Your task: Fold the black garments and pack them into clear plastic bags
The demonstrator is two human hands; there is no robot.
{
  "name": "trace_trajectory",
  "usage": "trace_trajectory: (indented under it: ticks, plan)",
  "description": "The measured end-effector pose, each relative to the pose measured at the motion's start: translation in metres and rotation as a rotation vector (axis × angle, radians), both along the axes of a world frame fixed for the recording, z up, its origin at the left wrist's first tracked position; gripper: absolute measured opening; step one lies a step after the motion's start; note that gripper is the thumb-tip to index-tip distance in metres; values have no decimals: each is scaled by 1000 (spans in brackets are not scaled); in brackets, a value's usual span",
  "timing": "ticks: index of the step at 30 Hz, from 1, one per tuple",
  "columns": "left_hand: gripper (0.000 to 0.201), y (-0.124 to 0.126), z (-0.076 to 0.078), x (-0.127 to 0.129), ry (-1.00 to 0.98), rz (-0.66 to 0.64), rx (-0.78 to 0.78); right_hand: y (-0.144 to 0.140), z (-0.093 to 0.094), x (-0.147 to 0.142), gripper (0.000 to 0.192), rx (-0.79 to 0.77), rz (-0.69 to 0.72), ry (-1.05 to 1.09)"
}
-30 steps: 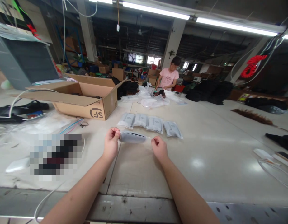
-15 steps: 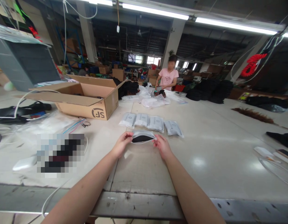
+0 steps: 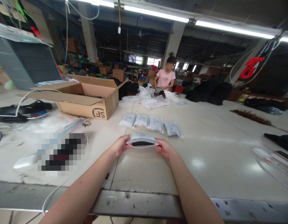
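Observation:
Between my hands is a frosted plastic pouch (image 3: 143,136) with a black item (image 3: 142,143) inside, dark at its near edge. My left hand (image 3: 121,145) pinches the pouch's left corner. At the opposite corner, my right hand (image 3: 164,147) grips the edge with fingers curled. Just beyond lie several similar filled pouches: one at the left (image 3: 127,120), others close beside it, and a slightly tilted one (image 3: 173,128) at the right end. Their printed faces are up. The fingertips under the held pouch are partly hidden.
An open cardboard box (image 3: 104,109) stands left of the pouches, with clear plastic bags (image 3: 48,123) nearer me. A co-worker (image 3: 166,78) stands across the table by crumpled plastic (image 3: 155,101). Black stacks (image 3: 206,91) are at the far right. A metal edge (image 3: 134,202) borders my side.
The held pouch has tipped so its printed face shows more, and its opening looks narrower. Both hands have come slightly nearer to me. The pouches on the table stay put.

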State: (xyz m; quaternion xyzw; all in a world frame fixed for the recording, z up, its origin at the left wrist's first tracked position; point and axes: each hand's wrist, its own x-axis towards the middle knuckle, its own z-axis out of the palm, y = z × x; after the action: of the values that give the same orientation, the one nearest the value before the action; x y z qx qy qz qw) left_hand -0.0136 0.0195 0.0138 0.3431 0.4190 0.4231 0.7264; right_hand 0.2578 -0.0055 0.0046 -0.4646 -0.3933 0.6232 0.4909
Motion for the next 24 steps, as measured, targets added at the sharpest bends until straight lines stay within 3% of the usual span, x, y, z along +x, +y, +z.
trace_trajectory:
  ticks: [3,5,8,14,24]
  plan:
    - [33,-6,3,3,-21,-44,99,-2,2,-7,39,-11,-41,92]
    - [46,-8,7,4,-42,28,229,-2,0,-15,50,31,-98,118]
    - [56,-9,12,3,-53,103,361,0,-4,-23,49,141,-109,101]
    - [56,-13,18,0,-34,58,425,1,-3,-21,39,248,-117,151]
    - [55,-16,20,-1,-44,22,497,5,-7,-19,29,296,-172,286]
